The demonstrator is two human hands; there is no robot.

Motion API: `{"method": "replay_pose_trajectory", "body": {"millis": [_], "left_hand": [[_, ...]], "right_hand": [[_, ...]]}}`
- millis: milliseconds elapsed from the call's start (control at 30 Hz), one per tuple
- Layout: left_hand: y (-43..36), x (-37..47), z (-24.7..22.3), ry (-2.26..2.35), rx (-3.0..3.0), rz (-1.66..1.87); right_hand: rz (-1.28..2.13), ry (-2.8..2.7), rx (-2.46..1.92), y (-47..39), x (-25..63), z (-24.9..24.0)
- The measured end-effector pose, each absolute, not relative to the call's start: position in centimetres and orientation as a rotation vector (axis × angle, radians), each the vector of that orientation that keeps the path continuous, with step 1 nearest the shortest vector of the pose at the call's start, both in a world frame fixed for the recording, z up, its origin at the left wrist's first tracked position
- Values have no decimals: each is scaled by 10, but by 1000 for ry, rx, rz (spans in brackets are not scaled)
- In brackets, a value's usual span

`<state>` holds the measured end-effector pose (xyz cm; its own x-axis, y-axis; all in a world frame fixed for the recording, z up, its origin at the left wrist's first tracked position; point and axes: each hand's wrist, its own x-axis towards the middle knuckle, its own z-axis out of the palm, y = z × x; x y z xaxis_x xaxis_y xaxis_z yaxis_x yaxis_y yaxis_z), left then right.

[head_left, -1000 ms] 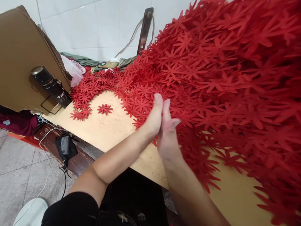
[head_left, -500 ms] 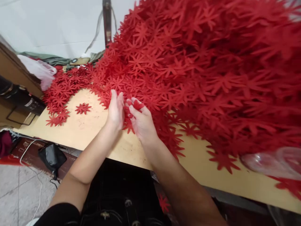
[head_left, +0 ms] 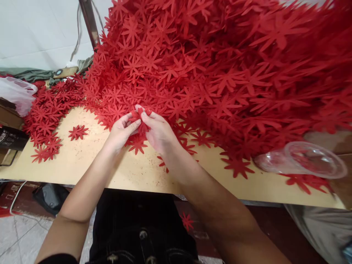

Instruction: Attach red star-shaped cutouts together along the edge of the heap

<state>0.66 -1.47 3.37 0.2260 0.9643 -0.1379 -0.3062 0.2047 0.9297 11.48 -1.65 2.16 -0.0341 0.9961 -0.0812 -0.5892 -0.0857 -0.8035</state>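
Observation:
Red flower-shaped cutouts (head_left: 143,127) are pinched between my two hands above the table's near side. My left hand (head_left: 121,131) grips them from the left, thumb on top. From the right, my right hand (head_left: 158,130) holds them with its thumb near the left one. How many pieces are in the fingers I cannot tell. Right behind the hands rises a big heap of the same red cutouts (head_left: 170,69). A loose cutout (head_left: 137,144) lies on the table just below my fingers.
A small stack of cutouts (head_left: 78,132) lies left on the wooden tabletop (head_left: 90,161). A clear plastic cup (head_left: 291,160) lies on its side at the right. At the far left is a white plastic bag (head_left: 18,93). One cutout (head_left: 187,221) is below the table edge.
My left hand, flat and open before, now grips the red cutouts together with the right hand. The view has shifted, showing more of the table's right side.

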Motion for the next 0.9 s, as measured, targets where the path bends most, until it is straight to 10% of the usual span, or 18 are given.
{"method": "replay_pose_trajectory", "body": {"millis": [900], "left_hand": [[-4,5,5,1037,1005,1198]], "right_hand": [[1473,-899,-886,-7,127,8]]}}
